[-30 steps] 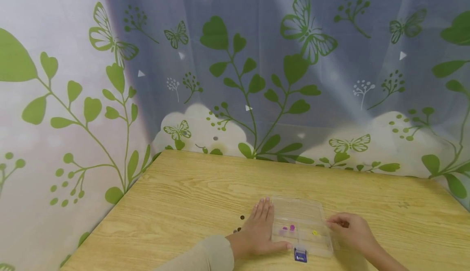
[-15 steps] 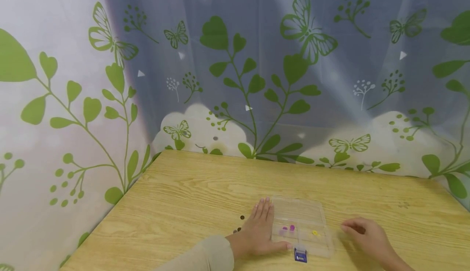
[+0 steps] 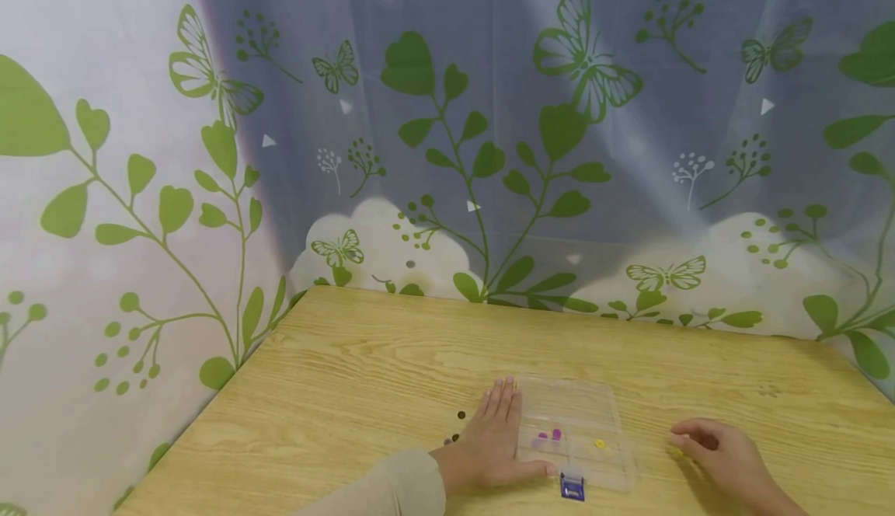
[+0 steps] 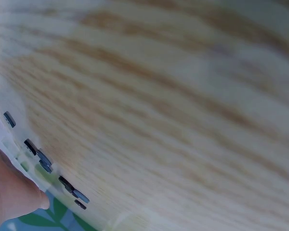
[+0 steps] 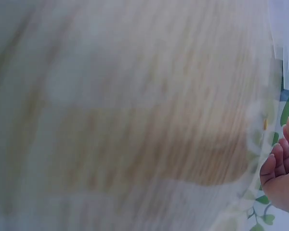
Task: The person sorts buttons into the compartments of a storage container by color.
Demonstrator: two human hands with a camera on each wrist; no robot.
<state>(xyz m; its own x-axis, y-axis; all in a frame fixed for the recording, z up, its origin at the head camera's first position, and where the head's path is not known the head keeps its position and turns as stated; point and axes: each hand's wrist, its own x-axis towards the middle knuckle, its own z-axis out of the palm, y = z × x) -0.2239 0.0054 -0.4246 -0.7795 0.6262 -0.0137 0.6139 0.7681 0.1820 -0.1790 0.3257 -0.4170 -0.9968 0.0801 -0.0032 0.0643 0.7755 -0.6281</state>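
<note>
My left hand (image 3: pixel 491 430) lies with straight fingers along the left side of a clear plastic box (image 3: pixel 615 475), its thumb at the front edge near a blue latch (image 3: pixel 572 486). The box's lid (image 3: pixel 569 401) is swung back. Purple buttons (image 3: pixel 556 434) and a yellow button (image 3: pixel 599 444) sit in separate compartments. To the right of the box, my right hand (image 3: pixel 723 454) hovers low over the table with loosely curled fingers. Another small yellow piece (image 3: pixel 677 452) shows just under its fingertips; in the right wrist view this yellow piece (image 5: pixel 265 124) appears apart from the thumb.
Dark round buttons (image 3: pixel 461 415) lie on the wooden table (image 3: pixel 363 368) left of my left hand; the left wrist view shows several dark buttons (image 4: pixel 66 184) there. A patterned cloth (image 3: pixel 489 151) hangs behind the table and along its left side.
My right hand has moved away from the box's right edge, further right over the table, and a yellow piece now shows by its fingertips. The left hand and box have stayed put.
</note>
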